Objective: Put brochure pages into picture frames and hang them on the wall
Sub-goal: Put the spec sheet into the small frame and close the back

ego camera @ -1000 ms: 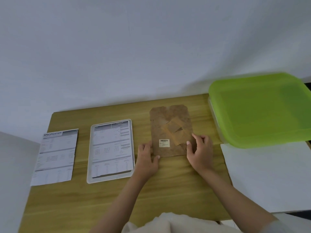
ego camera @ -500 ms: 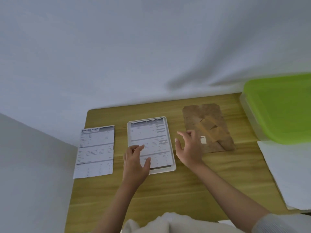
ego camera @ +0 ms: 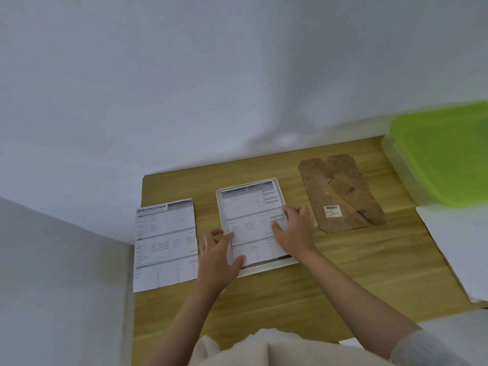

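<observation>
A white picture frame [ego camera: 264, 269] lies flat in the middle of the wooden table [ego camera: 290, 291]. A printed brochure page [ego camera: 249, 215] sits inside it, slightly skewed, with a dark gap along its lower edge. My left hand [ego camera: 216, 257] is at the frame's lower left, thumb and forefinger tips resting on the page's left edge. My right hand [ego camera: 295, 231] lies on the page's right side and presses it with its fingertips. A second brochure page [ego camera: 166, 244], headed SPECIFICATION, lies loose to the left. The brown backing board [ego camera: 340, 191] with its stand and barcode label lies to the right.
A clear box with a green lid [ego camera: 443, 154] stands at the table's back right. White sheets [ego camera: 462, 249] lie in front of it at the right edge. A plain white wall [ego camera: 237, 88] rises directly behind the table, and a grey surface [ego camera: 60, 273] borders its left side.
Both hands left the brown backing board and moved left onto the page in the white frame. The camera turned left, shifting everything to the right in view.
</observation>
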`<state>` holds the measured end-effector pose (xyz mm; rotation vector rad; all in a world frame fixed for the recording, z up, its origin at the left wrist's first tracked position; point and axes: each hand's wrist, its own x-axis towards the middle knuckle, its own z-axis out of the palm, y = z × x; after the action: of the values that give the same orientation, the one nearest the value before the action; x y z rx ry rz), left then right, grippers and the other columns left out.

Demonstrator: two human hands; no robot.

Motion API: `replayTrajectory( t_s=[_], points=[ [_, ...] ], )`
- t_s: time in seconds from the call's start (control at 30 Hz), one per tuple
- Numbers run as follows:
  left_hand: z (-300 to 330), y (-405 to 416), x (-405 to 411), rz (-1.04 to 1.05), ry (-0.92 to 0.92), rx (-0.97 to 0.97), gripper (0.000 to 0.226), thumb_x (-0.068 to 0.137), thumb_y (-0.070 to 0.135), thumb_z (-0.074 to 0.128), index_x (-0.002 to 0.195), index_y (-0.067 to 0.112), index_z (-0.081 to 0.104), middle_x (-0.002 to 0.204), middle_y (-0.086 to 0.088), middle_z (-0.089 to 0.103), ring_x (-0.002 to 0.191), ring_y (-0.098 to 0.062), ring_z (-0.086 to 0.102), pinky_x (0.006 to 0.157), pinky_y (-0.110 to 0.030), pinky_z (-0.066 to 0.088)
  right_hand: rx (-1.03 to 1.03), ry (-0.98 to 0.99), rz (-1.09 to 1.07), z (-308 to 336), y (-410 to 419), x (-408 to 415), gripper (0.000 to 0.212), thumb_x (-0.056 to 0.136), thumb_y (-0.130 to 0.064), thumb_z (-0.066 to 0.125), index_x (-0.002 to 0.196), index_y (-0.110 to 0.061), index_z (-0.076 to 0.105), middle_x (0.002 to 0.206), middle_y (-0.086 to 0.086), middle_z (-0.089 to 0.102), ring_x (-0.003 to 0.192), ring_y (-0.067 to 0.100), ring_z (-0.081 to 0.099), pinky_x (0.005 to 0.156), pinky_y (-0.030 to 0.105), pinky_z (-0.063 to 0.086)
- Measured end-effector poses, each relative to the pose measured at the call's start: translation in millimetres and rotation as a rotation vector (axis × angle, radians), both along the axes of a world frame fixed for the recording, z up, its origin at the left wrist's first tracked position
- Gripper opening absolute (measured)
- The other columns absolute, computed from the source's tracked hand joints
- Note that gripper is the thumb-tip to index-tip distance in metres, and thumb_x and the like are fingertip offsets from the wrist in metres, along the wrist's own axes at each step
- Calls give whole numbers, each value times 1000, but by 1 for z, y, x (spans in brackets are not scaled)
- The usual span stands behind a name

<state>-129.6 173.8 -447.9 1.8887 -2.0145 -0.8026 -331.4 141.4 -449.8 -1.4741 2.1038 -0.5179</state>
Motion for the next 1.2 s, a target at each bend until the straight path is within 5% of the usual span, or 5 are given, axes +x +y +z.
replayTrajectory(
  t_s=[0.23,0.47,0.67,0.83,1.2],
  points=[
    [-4,2,6,11,50,-1,62,75,43,69,130,21,49,133,1,31,125,-21,36,98,-44,47,-21,-237,-159,10,-7,3,39,80,-32,69,114,-22,54,118,0,45,116,19,38,102,39,37],
    [-3,2,6,32,84,1,61,74,39,72,128,18,51,131,1,34,123,-20,38,98,-40,45,-109,-358,-22,18,7,5,35,91,-8,55,123,-22,50,88,-16,55,79,5,56,64,18,44],
    [7,3,3,83,174,19,54,80,30,69,128,13,51,127,0,41,117,-12,37,96,-23,32,-201,-533,-132,24,9,0,36,91,-6,54,118,-31,53,94,1,60,75,14,57,61,23,49],
    [26,12,-5,138,334,5,46,82,20,68,125,15,51,116,5,53,101,-7,51,86,-24,47,-268,-651,-167,35,20,-5,36,91,-5,56,111,-35,55,94,3,65,82,29,63,69,41,56],
    [49,40,-95,-21,572,46,57,80,5,68,118,41,45,82,12,61,71,-3,58,61,-11,47,-335,-583,-286,37,79,-100,34,91,-8,56,114,-33,54,92,1,65,81,24,63,67,33,54]
  ],
)
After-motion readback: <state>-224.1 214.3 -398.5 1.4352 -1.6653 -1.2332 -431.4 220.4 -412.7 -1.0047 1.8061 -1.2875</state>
